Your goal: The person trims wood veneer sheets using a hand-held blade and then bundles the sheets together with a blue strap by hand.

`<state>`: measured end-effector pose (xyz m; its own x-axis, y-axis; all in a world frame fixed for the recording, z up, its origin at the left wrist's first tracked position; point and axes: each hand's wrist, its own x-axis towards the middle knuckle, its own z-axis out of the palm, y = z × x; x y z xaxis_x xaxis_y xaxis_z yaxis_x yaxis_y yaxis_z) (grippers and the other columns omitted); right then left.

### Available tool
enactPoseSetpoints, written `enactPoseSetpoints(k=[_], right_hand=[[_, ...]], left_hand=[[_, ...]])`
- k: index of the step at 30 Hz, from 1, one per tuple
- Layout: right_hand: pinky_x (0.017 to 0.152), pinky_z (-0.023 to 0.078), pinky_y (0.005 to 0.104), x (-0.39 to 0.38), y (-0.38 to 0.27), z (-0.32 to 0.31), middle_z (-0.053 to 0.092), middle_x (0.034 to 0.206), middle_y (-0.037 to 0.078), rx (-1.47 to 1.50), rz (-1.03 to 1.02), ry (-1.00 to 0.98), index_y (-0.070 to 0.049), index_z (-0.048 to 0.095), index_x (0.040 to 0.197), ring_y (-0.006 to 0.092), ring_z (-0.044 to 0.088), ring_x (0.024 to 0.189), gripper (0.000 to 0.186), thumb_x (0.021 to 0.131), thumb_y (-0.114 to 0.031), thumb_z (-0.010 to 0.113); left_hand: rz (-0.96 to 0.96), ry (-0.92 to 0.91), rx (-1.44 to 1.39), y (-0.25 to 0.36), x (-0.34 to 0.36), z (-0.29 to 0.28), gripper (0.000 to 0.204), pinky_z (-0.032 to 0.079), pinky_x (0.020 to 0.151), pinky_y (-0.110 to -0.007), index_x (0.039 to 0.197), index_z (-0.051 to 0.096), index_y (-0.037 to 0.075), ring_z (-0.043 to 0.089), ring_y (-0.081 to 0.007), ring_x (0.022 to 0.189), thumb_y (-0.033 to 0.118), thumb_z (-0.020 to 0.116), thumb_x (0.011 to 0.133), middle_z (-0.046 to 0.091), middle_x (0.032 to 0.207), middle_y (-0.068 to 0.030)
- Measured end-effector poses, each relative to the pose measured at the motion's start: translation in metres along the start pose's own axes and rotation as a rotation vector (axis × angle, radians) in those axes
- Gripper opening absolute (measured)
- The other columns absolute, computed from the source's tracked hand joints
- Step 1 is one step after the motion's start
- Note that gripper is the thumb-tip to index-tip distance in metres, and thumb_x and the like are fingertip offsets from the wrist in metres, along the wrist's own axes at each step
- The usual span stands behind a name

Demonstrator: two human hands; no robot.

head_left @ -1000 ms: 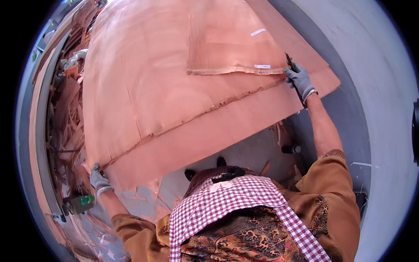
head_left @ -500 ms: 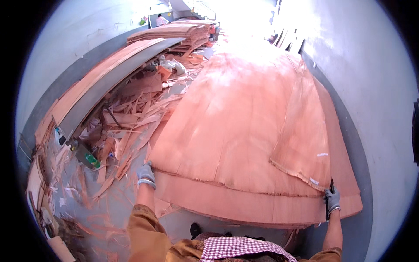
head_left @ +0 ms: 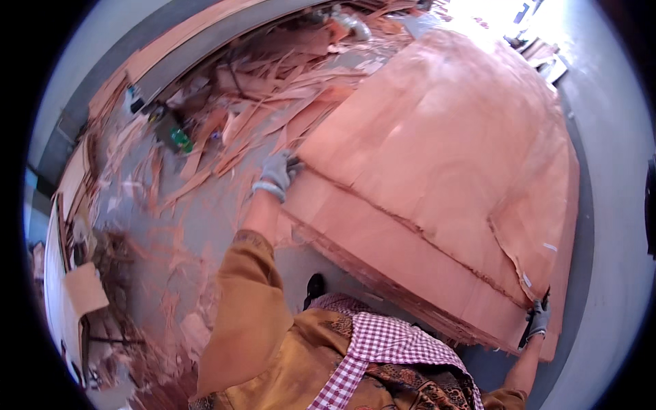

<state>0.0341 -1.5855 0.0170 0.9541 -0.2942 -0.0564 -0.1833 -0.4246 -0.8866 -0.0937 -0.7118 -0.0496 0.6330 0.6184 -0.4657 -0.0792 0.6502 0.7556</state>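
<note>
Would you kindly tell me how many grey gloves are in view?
2: one glove on the left hand, at the near left corner of the wood sheet; another glove on the right hand, holding a dark tool. Scraps may hide others.

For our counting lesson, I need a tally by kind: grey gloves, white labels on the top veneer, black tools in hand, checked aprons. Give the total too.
Grey gloves: 2 (left hand, right hand)
White labels on the top veneer: 2
Black tool in hand: 1
Checked apron: 1
Total: 6
</note>
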Motion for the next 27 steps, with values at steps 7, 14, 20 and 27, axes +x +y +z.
enactPoseSetpoints(k=[7, 14, 20, 27], right_hand=[[0.032, 0.039, 0.0256, -0.005, -0.022, 0.002, 0.053, 0.064, 0.001, -0.065, 0.018, 0.024, -0.011, 0.053, 0.116, 0.0123, 0.049, 0.042, 0.030, 0.090, -0.021, 0.065], [0.102, 0.040, 0.0330, -0.061, -0.056, 0.006, 0.044, 0.142, 0.016, -0.045, 0.111, 0.056, 0.001, 0.029, 0.146, 0.0235, 0.046, 0.125, 0.075, 0.085, -0.022, 0.066], [0.048, 0.047, 0.0248, -0.062, -0.072, 0.069, 0.062, 0.077, 0.002, -0.092, 0.011, 0.001, -0.008, 0.055, 0.131, 0.0094, 0.055, 0.054, 0.046, 0.087, -0.019, 0.063], [0.045, 0.044, 0.0226, -0.082, -0.086, 0.079, 0.058, 0.075, 0.001, 0.039, -0.033, -0.049, -0.005, 0.057, 0.115, 0.0085, 0.054, 0.056, 0.035, 0.087, -0.024, 0.068]], left_hand=[[0.101, 0.069, 0.658, 0.037, -0.014, 0.034, 0.023, 0.035, 0.037, -0.022, 0.091, 0.066, 0.009, 0.056, -0.0098, 0.048, 0.029, 0.055, 0.094, 0.064, 0.072, -0.0023], [0.845, -0.298, 1.366, 0.009, 0.078, -0.004, 0.012, 0.041, 0.049, -0.029, 0.079, 0.062, 0.007, 0.050, -0.0132, 0.054, 0.017, 0.060, 0.084, 0.056, 0.067, -0.0013], [0.649, -0.008, 1.215, 0.056, 0.097, -0.093, 0.008, 0.042, 0.056, -0.026, 0.086, 0.066, 0.005, 0.050, -0.0108, 0.061, 0.010, 0.062, 0.084, 0.060, 0.073, -0.0004], [0.619, 0.037, 1.530, 0.071, 0.081, -0.086, 0.017, 0.045, 0.066, -0.032, 0.094, 0.066, 0.000, 0.055, -0.0207, 0.070, 0.014, 0.062, 0.085, 0.066, 0.081, -0.0120]])
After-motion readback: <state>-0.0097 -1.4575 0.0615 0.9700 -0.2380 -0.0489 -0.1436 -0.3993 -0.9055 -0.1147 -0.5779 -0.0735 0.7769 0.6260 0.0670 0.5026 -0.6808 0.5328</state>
